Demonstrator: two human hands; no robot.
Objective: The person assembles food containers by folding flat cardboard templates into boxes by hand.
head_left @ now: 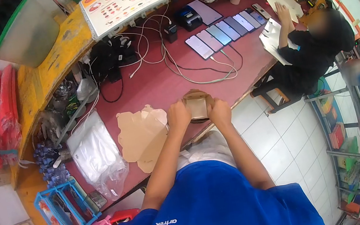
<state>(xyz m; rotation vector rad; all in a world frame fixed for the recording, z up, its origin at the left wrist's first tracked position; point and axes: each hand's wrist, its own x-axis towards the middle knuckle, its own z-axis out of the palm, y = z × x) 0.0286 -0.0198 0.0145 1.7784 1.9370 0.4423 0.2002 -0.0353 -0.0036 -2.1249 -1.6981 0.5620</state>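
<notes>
Between my two hands, at the table's front edge, is a small brown cardboard box, partly folded, with raised walls and its inside facing up. My left hand is closed on the box's left wall. On the opposite wall, my right hand is closed too, fingers curled over the edge. Just left of my left hand, a flat unfolded cardboard sheet with cut flaps lies on the red tabletop.
Several phones lie in a row, with white and black cables near them. Clear plastic bags lie at the left, beside a blue basket. A co-worker in black sits at the right, hands on cardboard.
</notes>
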